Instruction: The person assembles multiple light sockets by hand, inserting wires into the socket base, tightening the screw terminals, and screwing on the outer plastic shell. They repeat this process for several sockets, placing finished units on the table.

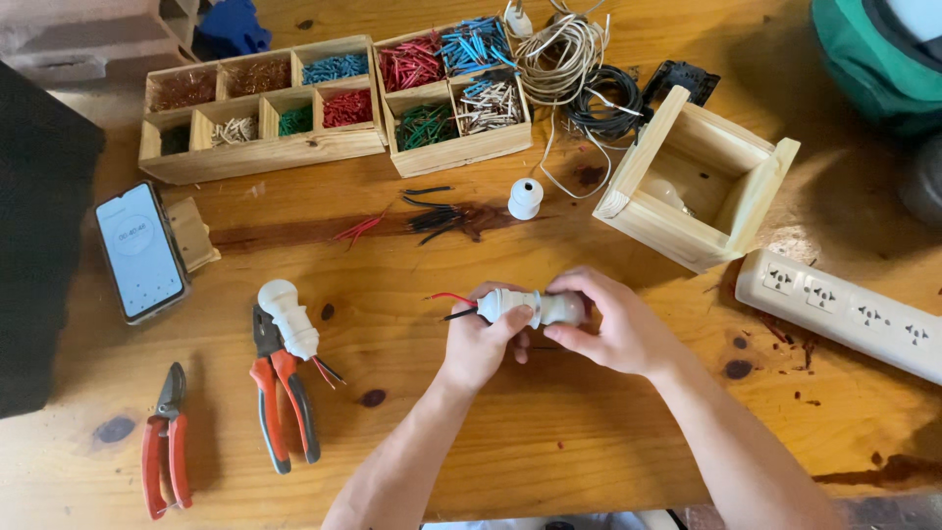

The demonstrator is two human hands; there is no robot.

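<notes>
Holding a white lamp socket (pixel 510 305) in my left hand (pixel 478 345), fingers closed round it, I grip the bulb (pixel 566 309) at its other end with my right hand (pixel 616 329), both just above the middle of the wooden table (pixel 549 432). Red and black wires (pixel 449 304) already stick out of the socket's tail, so the wiring looks done and the bulb looks partly seated; how deep, I cannot tell. Another wired socket (pixel 287 318) lies across the pliers (pixel 280 393) to my left, and a bare one (pixel 525 198) stands near the wooden box (pixel 699 177)

A white lamp socket (pixel 510 305) with a bulb (pixel 564 309) screwed in lies sideways, red and black wires (pixel 451 305) trailing left.
</notes>
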